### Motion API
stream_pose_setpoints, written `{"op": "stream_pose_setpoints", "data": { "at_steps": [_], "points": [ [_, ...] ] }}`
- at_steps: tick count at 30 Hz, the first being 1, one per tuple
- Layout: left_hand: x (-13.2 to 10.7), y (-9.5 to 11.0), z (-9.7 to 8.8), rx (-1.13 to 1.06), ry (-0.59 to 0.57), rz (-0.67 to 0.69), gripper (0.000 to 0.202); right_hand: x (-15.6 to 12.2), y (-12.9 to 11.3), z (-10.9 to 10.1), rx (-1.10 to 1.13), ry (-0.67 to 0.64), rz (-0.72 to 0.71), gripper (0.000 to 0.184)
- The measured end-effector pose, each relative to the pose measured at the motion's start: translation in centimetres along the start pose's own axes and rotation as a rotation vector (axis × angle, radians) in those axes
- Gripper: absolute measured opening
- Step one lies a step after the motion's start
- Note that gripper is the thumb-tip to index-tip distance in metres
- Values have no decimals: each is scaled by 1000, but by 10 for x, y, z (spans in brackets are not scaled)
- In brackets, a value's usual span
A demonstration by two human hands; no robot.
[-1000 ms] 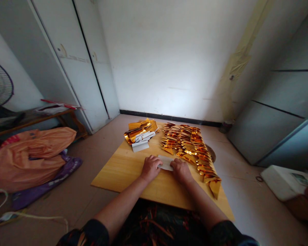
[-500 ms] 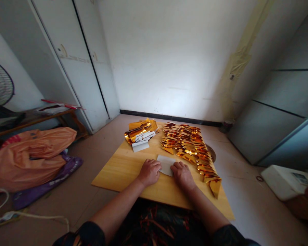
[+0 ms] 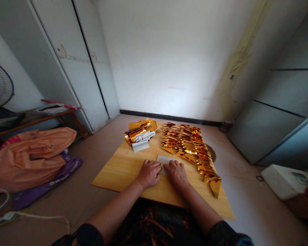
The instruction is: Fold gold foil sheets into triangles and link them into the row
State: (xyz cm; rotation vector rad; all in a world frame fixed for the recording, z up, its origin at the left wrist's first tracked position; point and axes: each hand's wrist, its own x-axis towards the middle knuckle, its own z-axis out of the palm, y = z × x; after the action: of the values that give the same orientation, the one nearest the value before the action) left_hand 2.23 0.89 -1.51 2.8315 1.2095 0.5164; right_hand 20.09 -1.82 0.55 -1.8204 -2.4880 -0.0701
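A small sheet of paper (image 3: 165,159), pale side up, lies on the wooden board in front of me, its near part covered by my fingers. My left hand (image 3: 149,173) is closed at the sheet's left edge, fingers curled and thumb tucked in. My right hand (image 3: 177,173) presses its bent fingers onto the near part of the paper, close beside the left fingertips. Beyond it, to the right, folded gold foil papers (image 3: 192,143) stand in overlapping rows. At the back left is a loose pile of gold foil sheets (image 3: 141,128), some showing white undersides.
The wooden board (image 3: 118,171) reaches close to my lap. On the floor at left lie an orange bag (image 3: 28,160), a purple bag (image 3: 51,182) and a white cable (image 3: 41,215). A white box (image 3: 287,181) sits at right, near a grey refrigerator (image 3: 279,112).
My right hand has slid left across the paper, towards my left hand, covering more of the sheet. My left hand has barely moved. The gold foil piles are unchanged.
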Motion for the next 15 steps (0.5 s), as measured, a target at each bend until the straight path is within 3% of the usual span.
{"op": "stream_pose_setpoints", "data": {
  "at_steps": [8, 12, 15],
  "points": [
    [6, 1, -1, -30, -7, -40, 14, -8, 19, -4, 85, 1, 143, 24],
    [15, 1, 1, -36, 18, -74, 13, 9, 21, -12, 153, 76, 225, 25],
    [19, 0, 5, -22, 48, -80, 14, 26, 16, -11, 136, 15, 314, 27]
  ]
}}
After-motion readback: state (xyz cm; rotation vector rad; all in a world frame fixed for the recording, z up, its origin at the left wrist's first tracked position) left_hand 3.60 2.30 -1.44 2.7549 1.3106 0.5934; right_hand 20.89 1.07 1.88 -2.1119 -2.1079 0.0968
